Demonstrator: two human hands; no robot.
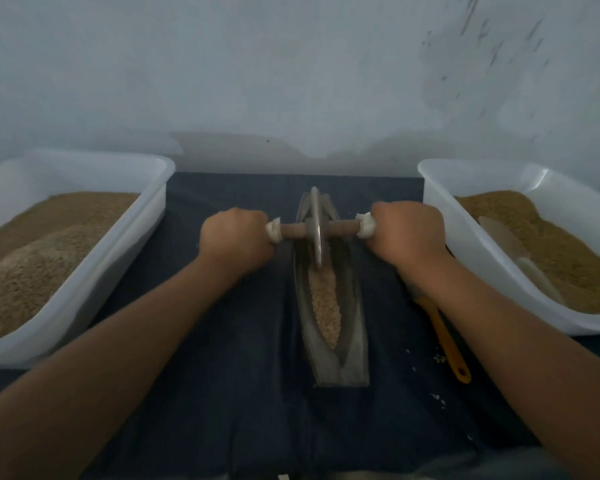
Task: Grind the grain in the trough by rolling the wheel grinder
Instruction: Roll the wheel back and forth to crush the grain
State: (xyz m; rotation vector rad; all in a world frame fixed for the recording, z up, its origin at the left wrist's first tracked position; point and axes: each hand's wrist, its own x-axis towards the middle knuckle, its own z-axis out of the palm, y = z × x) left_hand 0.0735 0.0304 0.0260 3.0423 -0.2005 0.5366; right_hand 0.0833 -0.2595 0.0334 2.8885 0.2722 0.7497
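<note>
Head view. The fingers of the left hand (236,237) are curling round the left end of the wooden axle (293,230), and those of the right hand (407,232) are wrapping round its right end. Both hands are gripping firmly, knuckles up, over white cloth padding (273,231).

Between the fists, the metal disc of the wheel grinder (316,226) is standing upright in the far half of the trough (352,341). This boat-shaped vessel is lying along the middle of the counter (222,341), with its length running from the near edge towards the far edge. The grain (324,306) is lying in the groove on the near side of the disc and appears coarse and largely unbroken.

A white tub (94,251) of brown meal is sitting at the counter's left edge. A second tub (465,237), with a pale scoop (510,244) in it, is sitting at the right edge. An orange-handled tool (447,344) is lying between the trough and the right tub, with a few spilled kernels (439,358) just beside it.

The step in hand appears to be a rolling stroke, with the disc near its far limit. The next move probably calls for drawing the axle back towards the near edge. Both hands would need to press down equally so that the disc stays upright in the groove and passes through the grain rather than climbing the trough wall.
</note>
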